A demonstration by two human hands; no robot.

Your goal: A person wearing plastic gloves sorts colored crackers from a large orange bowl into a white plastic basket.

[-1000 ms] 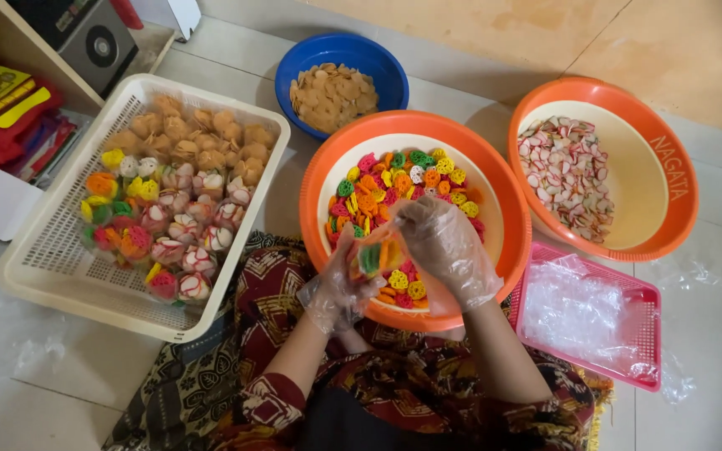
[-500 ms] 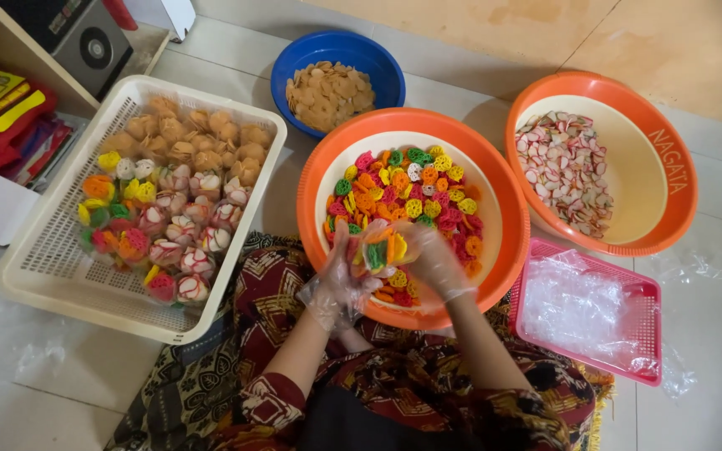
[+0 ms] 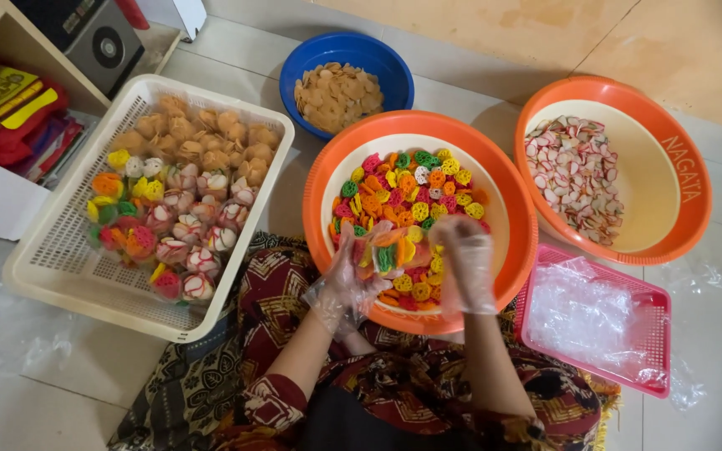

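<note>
My left hand (image 3: 346,282), in a clear plastic glove, holds a small clear bag of colourful crackers (image 3: 386,253) over the near side of the middle orange basin (image 3: 327,179). That basin holds a heap of multicoloured flower-shaped crackers (image 3: 407,188). My gloved right hand (image 3: 465,263) hovers beside the bag, fingers bent down into the crackers at the basin's near right. Both forearms rise from my lap, which is covered in dark patterned cloth.
A cream mesh basket (image 3: 60,242) on the left holds several filled cracker bags. A blue bowl (image 3: 340,52) of pale chips stands behind. Another orange basin (image 3: 678,200) with pink-and-white crackers sits right, a pink tray (image 3: 658,334) of clear plastic bags below it. A wooden shelf (image 3: 10,33) is far left.
My right hand has dropped from above the bag down into the crackers at the basin's near right. The left hand has stayed in place with the bag.
</note>
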